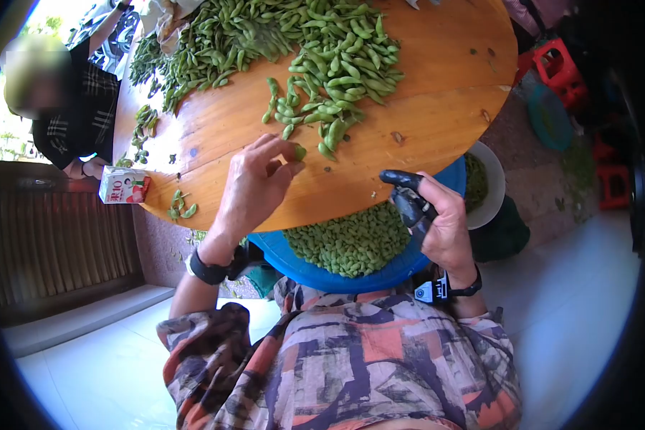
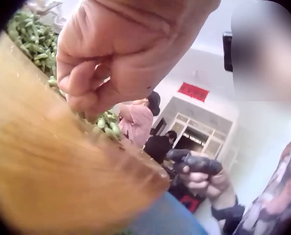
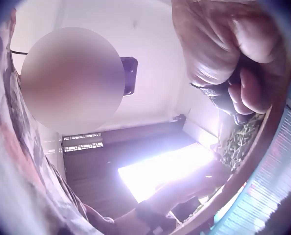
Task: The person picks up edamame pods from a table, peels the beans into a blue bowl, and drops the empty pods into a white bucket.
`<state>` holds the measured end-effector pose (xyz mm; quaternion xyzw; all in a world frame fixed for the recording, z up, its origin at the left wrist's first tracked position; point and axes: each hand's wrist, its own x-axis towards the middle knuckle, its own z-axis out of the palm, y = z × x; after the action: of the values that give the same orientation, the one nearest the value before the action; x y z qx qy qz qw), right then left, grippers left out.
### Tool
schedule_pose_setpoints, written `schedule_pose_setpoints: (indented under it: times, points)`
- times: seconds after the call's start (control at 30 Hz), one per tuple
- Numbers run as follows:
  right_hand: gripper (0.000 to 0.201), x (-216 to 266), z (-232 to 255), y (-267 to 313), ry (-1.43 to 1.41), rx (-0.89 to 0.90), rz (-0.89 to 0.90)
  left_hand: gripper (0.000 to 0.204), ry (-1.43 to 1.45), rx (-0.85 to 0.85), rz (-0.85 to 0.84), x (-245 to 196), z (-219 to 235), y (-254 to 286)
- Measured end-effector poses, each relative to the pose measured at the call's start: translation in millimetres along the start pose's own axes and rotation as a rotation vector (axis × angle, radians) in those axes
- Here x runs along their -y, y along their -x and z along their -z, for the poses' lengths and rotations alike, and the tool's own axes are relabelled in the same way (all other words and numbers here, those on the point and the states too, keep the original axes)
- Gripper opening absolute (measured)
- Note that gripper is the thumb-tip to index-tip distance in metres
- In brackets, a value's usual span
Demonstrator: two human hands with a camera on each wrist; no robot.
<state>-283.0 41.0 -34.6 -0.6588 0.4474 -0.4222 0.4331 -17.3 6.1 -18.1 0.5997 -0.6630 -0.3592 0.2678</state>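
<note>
Over the edge of the wooden table (image 1: 437,107), the left hand (image 1: 254,183) pinches a green pod (image 1: 299,153) between thumb and fingers. A loose spread of pods (image 1: 347,61) lies just beyond it. The left wrist view shows this hand (image 2: 121,44) with bent fingertips low over the tabletop; the pod there is mostly hidden. Right of the bowl of shelled beans (image 1: 351,244), the right hand (image 1: 444,222) is raised with black coverings on some fingers, the index finger reaching out and others loosely curled. No held thing shows in the right hand (image 3: 228,49).
A blue basin (image 1: 322,281) holds the beans below the table edge. A white bowl (image 1: 496,188) stands right of it. A juice carton (image 1: 124,185) and small pods (image 1: 183,208) lie at the table's left. Another person sits at the far left; red stools (image 1: 560,72) stand at right.
</note>
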Motion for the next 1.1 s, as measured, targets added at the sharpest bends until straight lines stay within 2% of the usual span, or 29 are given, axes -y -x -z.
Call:
schedule_pose_setpoints:
  times: [0.07, 0.1, 0.17, 0.2, 0.23, 0.3, 0.33, 0.6, 0.7, 0.77, 0.8, 0.83, 0.87, 0.93, 1.0, 1.07, 1.1]
  points:
    - [0.03, 0.3, -7.0, -5.9, -0.022, 0.008, 0.056, 0.007, 0.353, -0.001, 0.066, -2.9, -13.8, 11.1]
    - [0.032, 1.4, -9.9, -7.2, -0.046, 0.021, 0.117, 0.007, 0.358, 0.003, 0.065, -9.8, -19.2, 16.0]
    - [0.037, 10.1, -11.9, -7.8, -0.036, 0.051, 0.086, 0.005, 0.637, 0.148, 0.256, -25.1, -25.6, 25.0]
    - [0.039, 10.6, -12.1, -7.5, -0.037, 0.092, 0.083, 0.007, 0.669, 0.176, 0.257, -26.8, -29.7, 29.2]
    - [0.04, 11.1, -12.2, -7.9, -0.04, 0.135, 0.079, 0.007, 0.672, 0.178, 0.259, -26.6, -33.7, 30.2]
    - [0.041, 12.1, -13.3, -7.9, -0.067, 0.149, 0.076, 0.007, 0.726, 0.195, 0.127, -24.5, -40.2, 32.3]
    - [0.041, 9.6, -14.2, -6.7, -0.07, 0.152, 0.095, 0.006, 0.634, 0.212, 0.137, -27.0, -40.5, 31.7]
    - [0.037, 5.0, -8.8, -2.0, -0.014, 0.214, 0.077, 0.003, 0.531, 0.234, 0.136, -18.7, -47.5, 32.0]
    - [0.033, 3.2, -6.9, -2.5, -0.021, 0.213, 0.154, 0.005, 0.511, 0.269, 0.139, -14.2, -47.8, 32.6]
    - [0.029, 5.4, -4.1, -3.0, -0.214, 0.288, -0.007, 0.005, 0.511, 0.299, 0.133, -13.4, -46.2, 33.4]
    - [0.029, 3.1, -2.2, -2.2, -0.214, 0.288, -0.009, 0.007, 0.612, 0.369, 0.155, -16.5, -43.7, 33.9]
    - [0.028, -0.5, 0.7, -0.9, -0.457, 0.372, -0.244, 0.009, 0.714, 0.44, 0.178, -19.2, -41.2, 34.1]
    - [0.027, -2.5, 2.2, 0.2, -0.699, 0.449, -0.481, 0.009, 0.715, 0.441, 0.18, -20.6, -39.0, 34.5]
    - [0.026, 1.1, 3.2, 0.9, -0.694, 0.453, -0.488, 0.012, 0.865, 0.557, 0.312, -22.0, -36.0, 35.9]
    - [0.026, 2.5, 1.2, 0.1, -0.691, 0.458, -0.491, 0.014, 0.917, 0.552, 0.309, -17.9, -40.5, 37.3]
    - [0.026, 2.3, -5.2, -1.3, -0.162, 0.283, 0.054, 0.016, 0.97, 0.548, 0.304, -21.3, -45.9, 39.0]
    - [0.026, 5.0, -8.4, 0.5, -0.161, 0.283, 0.054, 0.018, 0.904, 0.475, 0.273, -28.4, -48.6, 40.3]
